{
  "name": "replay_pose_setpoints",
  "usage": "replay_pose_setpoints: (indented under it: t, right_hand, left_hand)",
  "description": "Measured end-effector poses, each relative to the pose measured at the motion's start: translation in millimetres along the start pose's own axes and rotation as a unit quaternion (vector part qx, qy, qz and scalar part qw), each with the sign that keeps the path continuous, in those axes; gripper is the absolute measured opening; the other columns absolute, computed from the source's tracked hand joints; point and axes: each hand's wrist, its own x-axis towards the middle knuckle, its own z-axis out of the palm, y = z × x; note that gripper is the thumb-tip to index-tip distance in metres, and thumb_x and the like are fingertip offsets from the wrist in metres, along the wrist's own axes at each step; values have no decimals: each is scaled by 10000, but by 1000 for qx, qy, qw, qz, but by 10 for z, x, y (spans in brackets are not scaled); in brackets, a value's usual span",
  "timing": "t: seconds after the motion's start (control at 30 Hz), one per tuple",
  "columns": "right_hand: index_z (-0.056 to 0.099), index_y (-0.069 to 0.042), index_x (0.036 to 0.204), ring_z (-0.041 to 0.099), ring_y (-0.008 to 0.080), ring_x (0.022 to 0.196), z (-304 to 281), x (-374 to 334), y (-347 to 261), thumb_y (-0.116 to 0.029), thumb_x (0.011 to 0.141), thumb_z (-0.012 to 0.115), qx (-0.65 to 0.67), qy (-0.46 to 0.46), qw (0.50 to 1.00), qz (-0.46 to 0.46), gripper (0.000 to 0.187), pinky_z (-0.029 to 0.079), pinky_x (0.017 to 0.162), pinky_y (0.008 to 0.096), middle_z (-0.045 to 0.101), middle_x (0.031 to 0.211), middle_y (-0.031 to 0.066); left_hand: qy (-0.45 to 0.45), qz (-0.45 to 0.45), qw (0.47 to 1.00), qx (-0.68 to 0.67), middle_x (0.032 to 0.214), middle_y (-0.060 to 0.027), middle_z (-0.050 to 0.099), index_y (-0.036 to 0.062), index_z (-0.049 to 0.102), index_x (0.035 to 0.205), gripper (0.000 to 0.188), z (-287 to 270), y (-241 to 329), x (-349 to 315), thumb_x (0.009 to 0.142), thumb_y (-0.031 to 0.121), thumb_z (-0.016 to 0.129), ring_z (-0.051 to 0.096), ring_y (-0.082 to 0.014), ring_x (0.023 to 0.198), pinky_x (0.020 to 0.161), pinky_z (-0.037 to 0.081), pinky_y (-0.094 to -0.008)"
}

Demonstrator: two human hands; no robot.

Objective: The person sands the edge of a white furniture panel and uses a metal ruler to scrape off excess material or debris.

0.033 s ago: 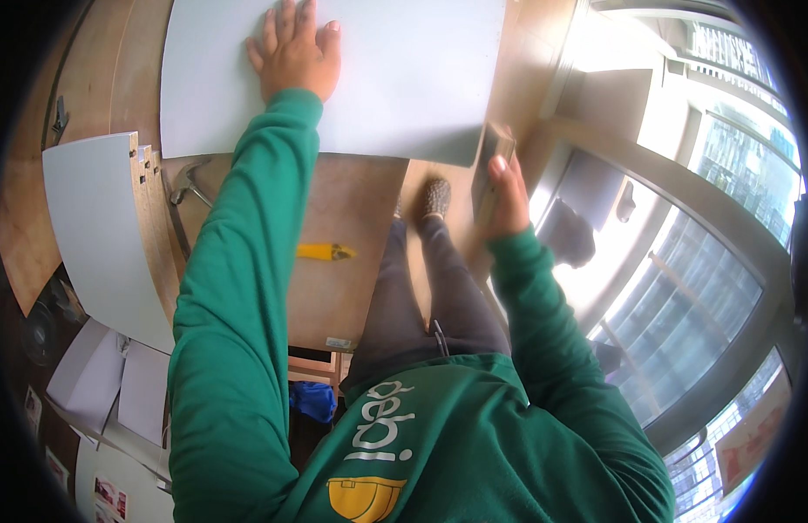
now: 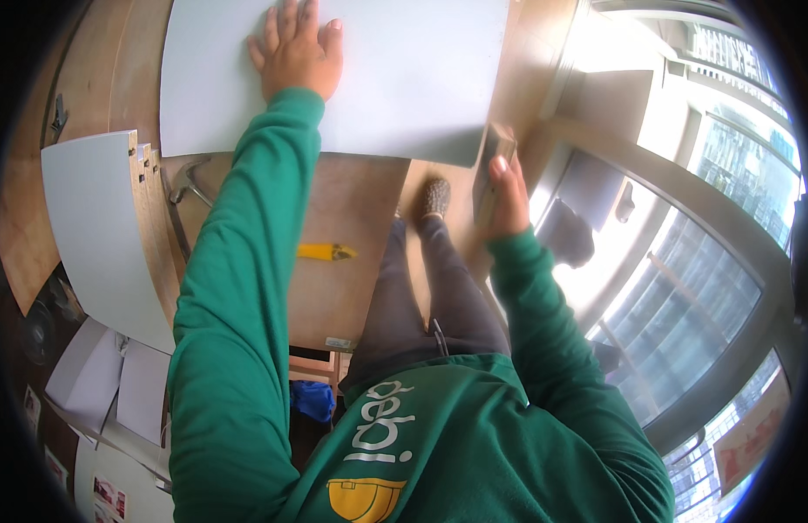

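If the board (image 2: 404, 83), held on the bench (image 2: 347, 205) by the flat left hand (image 2: 301, 59), is pressed at its overhang by the block (image 2: 499, 142) gripped in the right hand (image 2: 509, 193), it could be tipped.

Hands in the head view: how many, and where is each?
2. The left hand lies spread on the white board; the right hand grips a wood-coloured block beside that board's near right corner. No others show.

Blown-out glare, R-side windows (image 2: 693, 288), w/ bent edges (corners blk).
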Motion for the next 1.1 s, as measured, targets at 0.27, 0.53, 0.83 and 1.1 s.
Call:
replay_pose_setpoints:
  t: [0.27,0.53,0.83,1.1]
  right_hand:
    - [190,4,1613,389,225,1412,58,-38,137,-443,969,576,7,-9,1000,0,874,251,1195,349,430,1532,147]
    - [172,39,1602,457,200,1322,222,-112,184,-405,1026,523,-56,49,997,0,808,306,1166,323,502,1373,109]
    - [262,73,1566,545,189,1138,239,107,106,-406,1009,580,-206,119,968,-81,801,441,999,303,477,1334,134]
    - [422,-12,1519,579,187,1221,-547,-436,254,-416,972,634,211,192,949,130,712,484,1014,350,527,1412,129]
  left_hand:
    - [-10,-14,1000,-18,1634,-120,333,110,440,1510,538,-124,4,19,1039,367,456,249,-329,1522,1248,140,-546]
    - [5,-18,999,-31,1641,-114,319,108,441,1511,542,-86,-59,-31,1044,382,433,237,-309,1529,1253,128,-539]
    - [24,3,1000,-16,1638,-110,332,100,442,1515,561,-31,-48,-25,1037,393,456,236,-293,1531,1254,123,-535]
    - [26,22,999,-21,1644,-28,343,260,436,1536,549,178,-157,48,1035,487,423,257,-268,1528,1230,117,-568]
